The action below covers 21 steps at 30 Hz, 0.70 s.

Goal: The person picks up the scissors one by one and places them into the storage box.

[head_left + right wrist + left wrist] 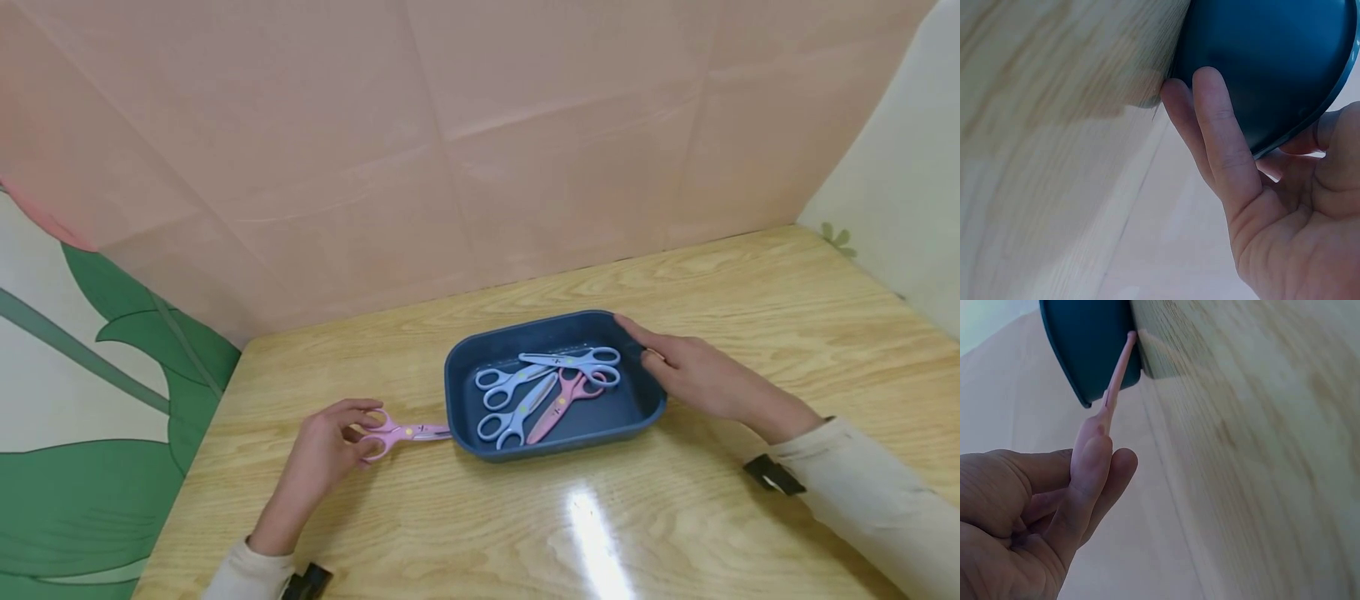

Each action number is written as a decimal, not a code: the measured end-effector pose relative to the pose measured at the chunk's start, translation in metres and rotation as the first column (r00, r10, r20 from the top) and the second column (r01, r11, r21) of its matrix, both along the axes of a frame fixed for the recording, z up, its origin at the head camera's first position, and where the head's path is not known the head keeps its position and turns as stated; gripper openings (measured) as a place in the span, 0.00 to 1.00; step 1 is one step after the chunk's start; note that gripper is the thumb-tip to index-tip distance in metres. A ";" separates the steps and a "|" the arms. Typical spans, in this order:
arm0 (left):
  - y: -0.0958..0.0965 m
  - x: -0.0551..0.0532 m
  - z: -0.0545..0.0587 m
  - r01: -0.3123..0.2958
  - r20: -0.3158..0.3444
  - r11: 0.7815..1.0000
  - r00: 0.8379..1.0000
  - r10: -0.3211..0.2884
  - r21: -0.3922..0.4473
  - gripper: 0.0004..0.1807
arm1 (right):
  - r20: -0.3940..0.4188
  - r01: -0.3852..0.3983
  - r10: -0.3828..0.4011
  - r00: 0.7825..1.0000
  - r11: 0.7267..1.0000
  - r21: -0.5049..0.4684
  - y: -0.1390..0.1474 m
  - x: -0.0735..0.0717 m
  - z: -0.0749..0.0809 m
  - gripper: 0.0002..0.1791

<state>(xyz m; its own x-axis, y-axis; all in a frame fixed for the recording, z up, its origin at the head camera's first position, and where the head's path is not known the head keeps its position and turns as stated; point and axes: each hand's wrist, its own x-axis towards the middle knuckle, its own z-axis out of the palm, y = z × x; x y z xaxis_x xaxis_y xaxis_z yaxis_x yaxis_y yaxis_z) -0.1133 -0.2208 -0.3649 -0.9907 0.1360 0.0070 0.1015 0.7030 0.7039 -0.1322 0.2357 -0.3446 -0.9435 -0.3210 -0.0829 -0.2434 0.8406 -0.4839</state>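
Note:
In the head view my left hand pinches a pair of pink-purple scissors by the handle loops. Its blades point right, and the tip reaches the left end of a dark blue plastic bin. The left wrist view shows the scissors edge-on between thumb and fingers, with the tip close to the foot of the bin wall. At the bin's right end my right hand grips the rim, thumb over the edge and fingers along the outer wall. Three pairs of blue scissors and one pink pair lie overlapping inside.
The bin stands on a wood-grain table with a bright light reflection near the front. Behind the table hangs a pink sheet. A white wall rises at the right, and green leaf pictures cover the left side.

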 end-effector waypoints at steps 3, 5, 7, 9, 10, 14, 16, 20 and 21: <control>0.000 0.000 0.001 -0.004 0.010 1.000 1.000 0.003 0.009 0.20 | 0.001 -0.001 0.001 1.000 1.000 -0.002 0.000 0.000 0.000 0.31; 0.000 0.001 0.001 -0.002 0.015 1.000 1.000 0.002 0.009 0.20 | -0.001 0.000 0.000 1.000 1.000 -0.003 0.000 0.000 0.000 0.31; 0.000 0.001 0.002 -0.001 0.016 1.000 1.000 0.000 0.005 0.20 | -0.004 0.001 -0.001 1.000 1.000 -0.002 0.001 0.000 0.000 0.31; 0.001 0.001 0.002 0.000 0.016 1.000 1.000 0.000 0.002 0.21 | -0.007 0.000 0.000 1.000 1.000 -0.003 0.001 0.000 0.000 0.31; 0.001 0.001 0.003 -0.001 0.016 1.000 1.000 0.001 0.000 0.20 | -0.006 0.001 -0.001 1.000 1.000 -0.003 0.001 0.000 0.000 0.31; 0.000 0.002 0.002 -0.006 0.013 1.000 1.000 0.006 -0.003 0.17 | -0.010 -0.003 0.003 1.000 1.000 -0.007 0.000 0.000 -0.001 0.31; 0.000 0.002 0.002 -0.006 0.008 1.000 1.000 0.006 -0.008 0.15 | -0.018 -0.006 0.006 1.000 1.000 -0.007 0.001 0.000 -0.001 0.31; 0.001 0.003 0.002 -0.003 0.001 1.000 1.000 0.003 -0.014 0.14 | -0.027 -0.012 0.012 1.000 1.000 -0.006 0.001 0.000 -0.001 0.31; 0.001 0.003 0.003 -0.003 0.002 1.000 1.000 0.003 -0.014 0.13 | -0.024 -0.012 0.011 1.000 1.000 -0.005 0.001 0.000 0.000 0.31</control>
<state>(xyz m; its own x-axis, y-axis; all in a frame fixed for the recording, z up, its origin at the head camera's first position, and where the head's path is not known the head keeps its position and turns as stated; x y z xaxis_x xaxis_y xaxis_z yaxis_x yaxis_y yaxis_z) -0.1103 -0.2198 -0.3623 -0.9911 0.1329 0.0035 0.0981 0.7132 0.6941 -0.1324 0.2364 -0.3451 -0.9414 -0.3321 -0.0586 -0.2646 0.8351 -0.4822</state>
